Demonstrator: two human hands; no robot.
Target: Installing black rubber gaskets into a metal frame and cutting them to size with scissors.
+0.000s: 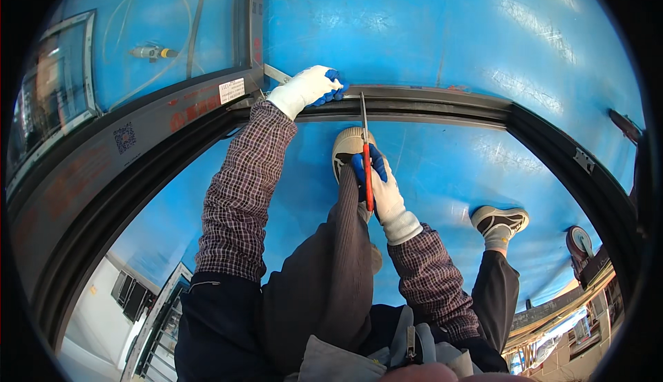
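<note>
My left hand (pixel 311 91), in a white glove with blue coated fingers, is at the far bar of a dark window or door frame (pixel 442 106). Its fingers are curled together over the bar; what they pinch, if anything, is hidden. A short pale grey strip (pixel 277 74) pokes out behind that wrist. My right hand (pixel 385 192), gloved alike, is closed around red-handled scissors (pixel 368 168), seen edge-on. Their long metal blades point away from me, the tips over the bar just right of my left fingers. Whether the blades are apart cannot be told.
The frame surrounds my legs on a blue floor (pixel 442 168); one shoe (pixel 351 149) is near the far bar, the other (pixel 501 220) to the right. A yellow-ringed tool (pixel 153 52) with a pale hose lies far left, beside a glazed panel (pixel 59 85). A round dial (pixel 580 242) stands right.
</note>
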